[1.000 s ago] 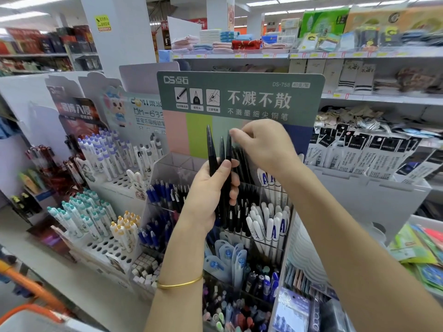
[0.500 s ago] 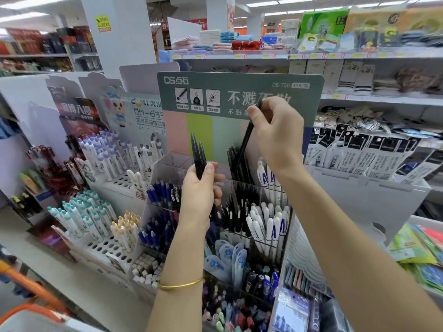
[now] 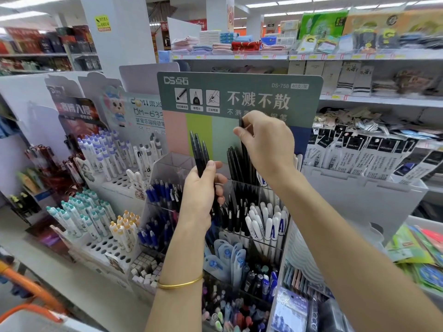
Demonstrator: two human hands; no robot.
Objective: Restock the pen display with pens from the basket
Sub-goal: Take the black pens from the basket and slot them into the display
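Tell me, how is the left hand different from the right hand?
The left hand grips several black pens; the right hand pinches just one pen. The left hand is lower, the right hand higher. The left wrist wears a gold bangle; the right is bare. Both hold black pens.

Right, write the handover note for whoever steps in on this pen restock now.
Left hand: grips a bunch of black pens, tips up, in front of the pen display.
Right hand: pinches a single black pen above the stocked black pens in the top row.
Done: black pens stand in that row.
Left: seat the single pen, then probably feed in the bunch one by one.
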